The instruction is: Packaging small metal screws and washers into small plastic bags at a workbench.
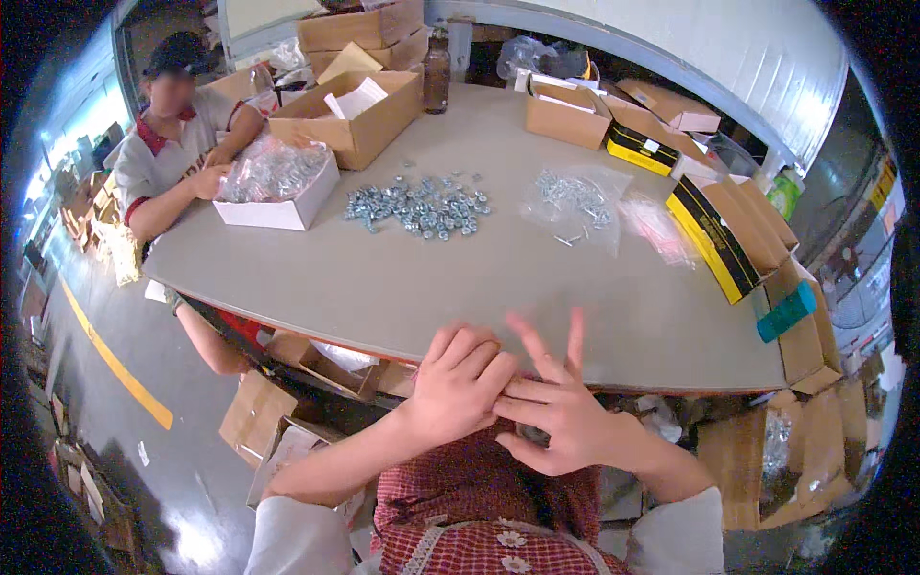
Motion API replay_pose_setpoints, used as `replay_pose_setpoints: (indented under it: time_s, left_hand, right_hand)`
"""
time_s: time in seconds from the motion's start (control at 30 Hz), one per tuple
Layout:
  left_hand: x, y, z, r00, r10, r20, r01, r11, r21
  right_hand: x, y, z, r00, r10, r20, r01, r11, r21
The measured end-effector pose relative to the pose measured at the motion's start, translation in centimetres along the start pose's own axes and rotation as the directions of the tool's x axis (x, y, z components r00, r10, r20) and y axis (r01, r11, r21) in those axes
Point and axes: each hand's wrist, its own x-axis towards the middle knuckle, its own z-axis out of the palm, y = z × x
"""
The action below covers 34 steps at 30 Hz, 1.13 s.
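Head view: left hand [460,383] touches right hand [556,407].

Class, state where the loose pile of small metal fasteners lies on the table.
The pile of metal fasteners lies on the grey table toward its far side, between the white box and a clear plastic bag.

Grey table [402,278]; red checked garment [489,517]; yellow-black boxes [714,230].

Bare forearms, pushed-up white sleeves [287,537], red-and-white checked garment [479,546] with small white flower appliqués [511,540].
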Motion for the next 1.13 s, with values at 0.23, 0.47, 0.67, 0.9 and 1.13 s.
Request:
replay_pose_setpoints:
  time_s: [0.23, 0.47, 0.67, 0.9, 1.13]
  left_hand:
    - [-3.1, -2.6, -1.6, 0.839, -0.539, 0.074, 0.539, 0.842, 0.02]
    - [-4.5, 2.1, -4.4, 0.817, -0.528, 0.232, 0.574, 0.783, -0.239]
    - [-12.9, 2.5, 3.2, 0.728, -0.414, 0.546, 0.642, 0.69, -0.333]
    - [-13.9, 4.2, 12.8, 0.844, -0.297, 0.447, 0.487, 0.774, -0.405]
    - [-14.1, 7.8, 18.4, 0.856, -0.26, 0.447, 0.42, 0.854, -0.307]
  right_hand:
    - [7.6, 12.9, 4.2, 0.901, 0.434, -0.025, -0.325, 0.71, 0.625]
    - [17.9, 31.9, 9.4, 0.803, 0.571, -0.17, -0.569, 0.82, 0.068]
    - [15.9, 28.7, 9.4, 0.955, 0.192, 0.226, -0.198, 0.98, 0.004]
    - [5.5, 18.5, 3.8, 0.966, 0.116, 0.233, -0.044, 0.955, -0.295]
    - [-0.6, 16.3, 0.3, 0.924, 0.283, 0.259, -0.362, 0.866, 0.345]
